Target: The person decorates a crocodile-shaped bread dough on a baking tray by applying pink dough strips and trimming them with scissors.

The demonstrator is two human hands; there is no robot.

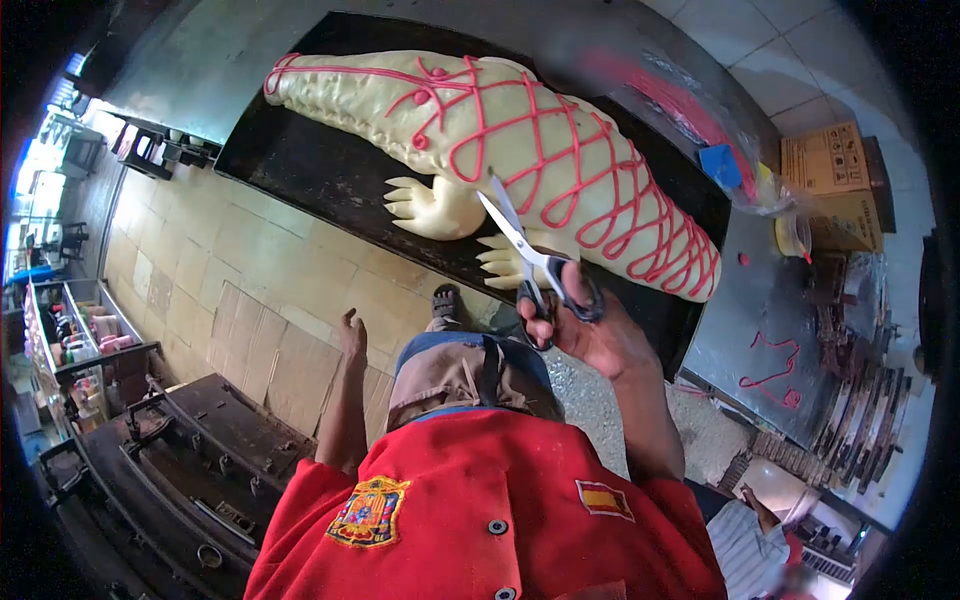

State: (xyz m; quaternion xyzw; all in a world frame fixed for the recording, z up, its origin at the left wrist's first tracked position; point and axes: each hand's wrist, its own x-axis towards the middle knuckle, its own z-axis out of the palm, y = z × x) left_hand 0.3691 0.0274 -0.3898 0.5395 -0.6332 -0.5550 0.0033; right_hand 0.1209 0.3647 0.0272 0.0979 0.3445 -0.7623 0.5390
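A large pale dough shaped like a crocodile (560,150) lies on a black tray (290,165), with looping red strips over its back and head. My right hand (595,330) has its fingers in the black handles of a pair of scissors (525,245). The scissor blades are parted and point up toward the dough's side, between the two clawed feet; whether they touch it I cannot tell. My left hand (352,335) hangs by my left side, away from the tray, its fingers apart and holding nothing.
Beyond the tray lie red strips in clear plastic (690,105), a blue object (720,167) and a cardboard box (830,185). Red scraps (770,370) rest on the metal table (740,320). Dark metal racks (190,470) stand lower left; another person (745,540) is lower right.
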